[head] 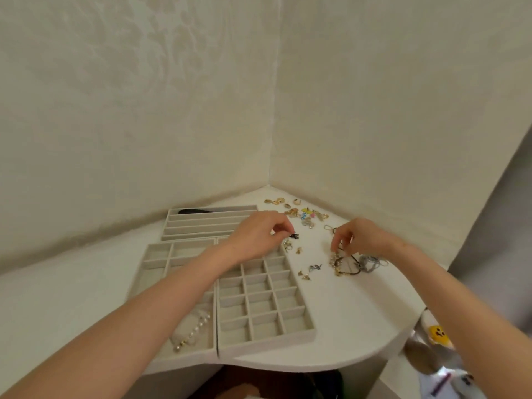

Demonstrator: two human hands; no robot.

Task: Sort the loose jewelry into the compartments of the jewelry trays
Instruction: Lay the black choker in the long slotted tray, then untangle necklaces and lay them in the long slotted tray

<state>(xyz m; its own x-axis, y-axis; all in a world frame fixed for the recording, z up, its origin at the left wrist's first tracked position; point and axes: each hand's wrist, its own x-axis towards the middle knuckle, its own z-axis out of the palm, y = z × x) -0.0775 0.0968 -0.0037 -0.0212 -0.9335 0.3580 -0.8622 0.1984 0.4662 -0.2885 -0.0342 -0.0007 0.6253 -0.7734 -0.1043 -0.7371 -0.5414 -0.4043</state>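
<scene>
while a dark piece (294, 235) is pinched in the left hand (256, 234) and tangled cords (349, 266) in the right hand (359, 237), snagging should be avoided.

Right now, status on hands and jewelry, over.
Left grip pinches small dark piece beside grid tray; right grip pinches tangled bracelets on table. Pearl bracelet sits in left tray. Loose pile ahead, nothing blocking.
</scene>
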